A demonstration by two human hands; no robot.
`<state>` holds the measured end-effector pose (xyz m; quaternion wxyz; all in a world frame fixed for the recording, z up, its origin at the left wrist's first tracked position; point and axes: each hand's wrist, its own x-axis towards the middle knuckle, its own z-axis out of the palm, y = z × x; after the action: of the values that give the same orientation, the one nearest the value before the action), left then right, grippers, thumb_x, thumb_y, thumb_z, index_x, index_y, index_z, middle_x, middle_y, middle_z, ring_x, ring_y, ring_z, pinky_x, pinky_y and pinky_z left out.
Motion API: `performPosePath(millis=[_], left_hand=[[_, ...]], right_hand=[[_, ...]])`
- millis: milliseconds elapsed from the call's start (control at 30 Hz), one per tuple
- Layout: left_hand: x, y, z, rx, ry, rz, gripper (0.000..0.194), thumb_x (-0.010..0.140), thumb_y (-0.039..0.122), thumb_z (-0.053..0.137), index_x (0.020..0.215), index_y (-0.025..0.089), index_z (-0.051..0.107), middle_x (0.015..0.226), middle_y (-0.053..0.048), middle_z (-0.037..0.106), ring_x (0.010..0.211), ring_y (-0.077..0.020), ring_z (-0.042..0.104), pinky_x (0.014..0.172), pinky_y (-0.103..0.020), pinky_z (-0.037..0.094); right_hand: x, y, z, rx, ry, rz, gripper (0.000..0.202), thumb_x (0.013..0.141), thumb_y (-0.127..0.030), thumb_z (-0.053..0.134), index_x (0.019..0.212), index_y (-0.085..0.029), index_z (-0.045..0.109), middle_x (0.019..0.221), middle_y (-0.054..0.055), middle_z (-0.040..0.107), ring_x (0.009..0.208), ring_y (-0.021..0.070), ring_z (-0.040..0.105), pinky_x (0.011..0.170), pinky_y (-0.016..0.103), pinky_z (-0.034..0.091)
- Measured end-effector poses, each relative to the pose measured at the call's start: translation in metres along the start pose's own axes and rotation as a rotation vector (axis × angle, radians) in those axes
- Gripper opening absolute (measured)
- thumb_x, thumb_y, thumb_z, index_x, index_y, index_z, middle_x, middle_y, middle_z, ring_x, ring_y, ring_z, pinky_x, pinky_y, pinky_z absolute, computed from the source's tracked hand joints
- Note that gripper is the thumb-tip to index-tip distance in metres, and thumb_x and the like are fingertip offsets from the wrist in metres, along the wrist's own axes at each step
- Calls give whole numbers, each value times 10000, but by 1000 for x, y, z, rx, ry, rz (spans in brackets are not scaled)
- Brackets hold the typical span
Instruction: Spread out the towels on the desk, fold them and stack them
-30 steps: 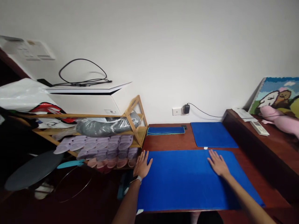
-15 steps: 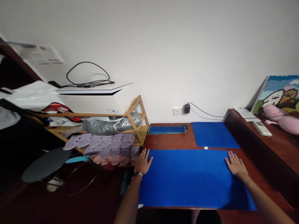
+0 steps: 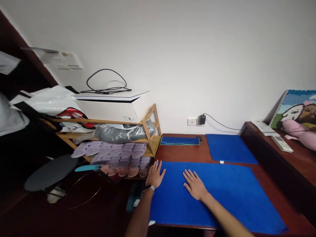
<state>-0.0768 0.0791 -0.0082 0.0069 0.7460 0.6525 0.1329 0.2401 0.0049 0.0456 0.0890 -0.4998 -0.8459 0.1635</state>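
Note:
A large blue cloth (image 3: 222,187) lies flat along the front of the reddish-brown table (image 3: 182,153). On its upper left corner rests my left hand (image 3: 155,175), palm down with fingers spread and a watch at the wrist. My right hand (image 3: 195,185) lies open on the left half of the same cloth, holding nothing. Behind it are a smaller flat blue cloth (image 3: 229,148) at the right and a narrow folded blue cloth (image 3: 180,141) with a light green edge at the left.
A wooden rack (image 3: 151,138) left of the table holds slippers (image 3: 116,149), a plastic-wrapped grey bundle and a white box (image 3: 108,108). On the raised right ledge lie a remote (image 3: 281,144) and a pink plush toy (image 3: 300,131). A black cable runs from a wall plug (image 3: 202,119).
My right hand has moved left across the large cloth, from near its right end to its left half. My left hand stays at the left corner. The view has shifted slightly.

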Motion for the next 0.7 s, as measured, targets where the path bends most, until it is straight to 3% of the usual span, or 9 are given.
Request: performPosePath(millis=[67,133,233,367,433,533,700], left_hand=[[0,0,-1,4,-6,-5,694,1053,575,339,1634,196,336,1722,-128,298,1589,-275,272,1277,-487,274],[0,1,-2,11,-9,-8,695,1053,576,342,1631,189,344,1722,-130,295,1589,-273,273,1278,-480,272],[0,0,-4,12,-16,-5,704,1053,586,339,1631,183,347,1724,-130,289,1590,-276,272,1277,-476,276],[1,-3,-3,2,-15,3,705,1054,591,335,1632,188,345,1722,-128,298,1588,-280,278,1275,-484,283],[2,-4,-2,0,-7,8,700,1053,589,333,1630,192,352,1719,-129,307,1584,-282,288,1271,-488,290],[3,-7,0,-1,-4,14,717,1049,598,330,1628,177,352,1709,-141,329,1579,-288,299,1262,-489,305],[5,-7,-1,4,5,19,720,1043,602,339,1627,181,357,1700,-142,351,1574,-296,310,1251,-498,319]], right_hand=[[-5,8,6,-3,18,3,661,1074,-578,235,1667,-288,238,1725,11,235,1604,240,197,1312,511,166],[-22,39,2,-23,49,57,659,1068,-582,257,1664,-302,247,1717,14,267,1598,243,219,1309,520,179],[-67,116,-19,-67,89,263,685,1040,-606,267,1658,-311,282,1705,6,312,1592,260,233,1308,538,178],[-143,232,-47,-98,152,684,768,963,-579,238,1669,-278,281,1686,15,375,1584,320,224,1305,533,210],[-171,272,-53,-95,212,823,794,930,-574,231,1678,-307,239,1673,-7,401,1589,320,203,1296,514,233],[-191,297,-52,-99,246,858,851,911,-589,206,1689,-244,191,1692,31,364,1599,307,177,1297,486,217],[-187,284,-52,-148,216,852,822,949,-558,181,1673,-175,251,1718,90,298,1600,308,201,1290,493,213]])
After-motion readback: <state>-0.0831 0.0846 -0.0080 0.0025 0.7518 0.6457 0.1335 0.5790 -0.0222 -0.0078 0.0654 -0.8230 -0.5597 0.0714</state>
